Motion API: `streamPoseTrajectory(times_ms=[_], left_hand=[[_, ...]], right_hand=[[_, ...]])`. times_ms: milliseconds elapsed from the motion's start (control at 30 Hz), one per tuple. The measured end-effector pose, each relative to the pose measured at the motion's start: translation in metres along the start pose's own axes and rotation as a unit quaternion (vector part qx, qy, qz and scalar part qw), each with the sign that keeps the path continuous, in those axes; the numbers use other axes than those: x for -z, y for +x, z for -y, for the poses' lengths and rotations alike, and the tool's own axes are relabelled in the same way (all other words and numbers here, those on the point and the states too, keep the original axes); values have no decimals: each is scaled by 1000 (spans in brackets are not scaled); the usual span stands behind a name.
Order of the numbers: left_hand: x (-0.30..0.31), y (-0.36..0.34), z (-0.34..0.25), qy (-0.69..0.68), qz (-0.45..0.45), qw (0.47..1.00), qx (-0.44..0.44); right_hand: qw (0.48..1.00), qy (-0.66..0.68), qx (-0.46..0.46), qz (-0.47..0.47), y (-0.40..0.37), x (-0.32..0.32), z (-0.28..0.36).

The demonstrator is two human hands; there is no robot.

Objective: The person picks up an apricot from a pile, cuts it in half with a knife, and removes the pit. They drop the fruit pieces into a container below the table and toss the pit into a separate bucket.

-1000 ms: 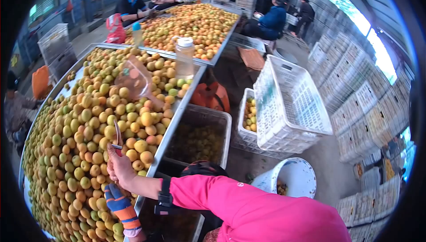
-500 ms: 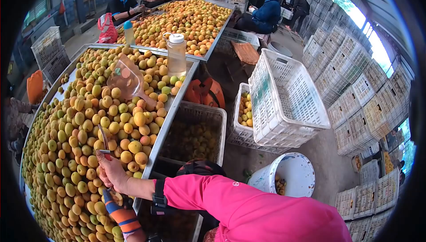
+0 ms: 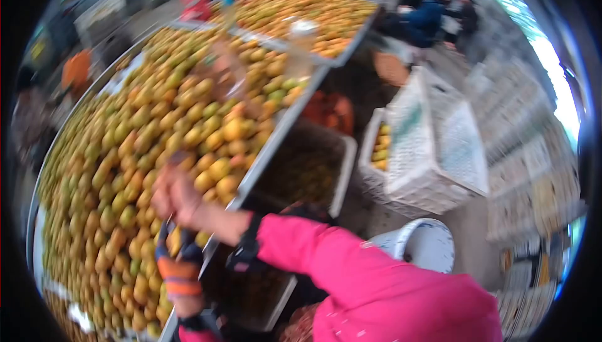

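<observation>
My right hand [image 3: 179,196], bare below a pink sleeve, is closed over the heap of apricots [image 3: 135,179]. A small knife [image 3: 179,157] is in its grip, much blurred, so how the blade lies is hard to tell. Just below is my left hand [image 3: 180,267], in a glove with blue and orange stripes. The two hands nearly meet, with a thin dark sliver between them. Motion smears the gloved fingers, and whether they hold a fruit cannot be made out.
A clear plastic scoop [image 3: 222,69] and a white-lidded bottle [image 3: 302,41] stand among the fruit. Right of the metal table edge [image 3: 276,135] are a dark-filled crate [image 3: 307,166], stacked white crates [image 3: 433,135] and a white bucket [image 3: 423,245]. Several people sit or stand farther back.
The view has swung, shifting the scene right, and is now blurred. My hands have come closer together, the gloved one lifting towards the bare one. The knife's upright blade no longer shows clearly.
</observation>
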State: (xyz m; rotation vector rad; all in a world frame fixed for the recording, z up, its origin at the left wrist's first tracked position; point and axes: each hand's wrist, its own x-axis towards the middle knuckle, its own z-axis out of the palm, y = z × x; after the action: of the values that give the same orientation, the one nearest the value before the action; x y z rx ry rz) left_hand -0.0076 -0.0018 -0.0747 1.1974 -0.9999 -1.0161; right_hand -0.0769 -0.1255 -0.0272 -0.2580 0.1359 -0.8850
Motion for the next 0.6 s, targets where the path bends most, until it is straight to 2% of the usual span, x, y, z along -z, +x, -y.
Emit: streamPoseTrajectory(times_ms=[33, 67, 100, 133, 167, 200, 233, 300, 333, 367, 467, 533, 567, 600], left_hand=[[7, 2, 3, 192, -20, 979, -62], [-10, 3, -22, 62, -49, 997, 10], [-20, -4, -55, 104, -63, 992, -29], [-8, 7, -53, -246, -91, 959, 110], [2, 8, -43, -143, -83, 986, 23], [11, 13, -44, -290, -97, 949, 73], [18, 18, -44, -439, -97, 887, 107], [18, 25, -52, -399, -150, 899, 99], [11, 22, -58, -383, -184, 900, 93], [8, 23, -57, -383, -185, 902, 72], [15, 23, -42, -328, -221, 917, 53], [16, 22, -32, -100, -235, 966, -26], [15, 22, -31, -101, -234, 967, -26], [13, 24, -30, -159, -246, 956, -18]], right_hand=[[998, 67, 11, -8, -6, -7, 10], [998, 56, 11, -32, -8, -9, 22], [998, -25, 36, -50, -8, -10, 27], [988, -132, 83, 22, -11, -7, 31], [985, -172, 26, -21, -19, -19, 36], [956, -292, 2, -31, -28, -25, 35], [909, -416, -8, -35, -29, -29, 26], [804, -592, 55, 17, -31, -25, -5], [782, -621, 18, 55, -29, -15, -14], [767, -636, 28, 76, -27, -9, -19], [755, -647, 24, 105, -28, -2, -25], [772, -620, 34, 137, -33, -13, -23], [771, -621, 34, 136, -35, -15, -22], [751, -643, 49, 141, -36, -17, -21]])
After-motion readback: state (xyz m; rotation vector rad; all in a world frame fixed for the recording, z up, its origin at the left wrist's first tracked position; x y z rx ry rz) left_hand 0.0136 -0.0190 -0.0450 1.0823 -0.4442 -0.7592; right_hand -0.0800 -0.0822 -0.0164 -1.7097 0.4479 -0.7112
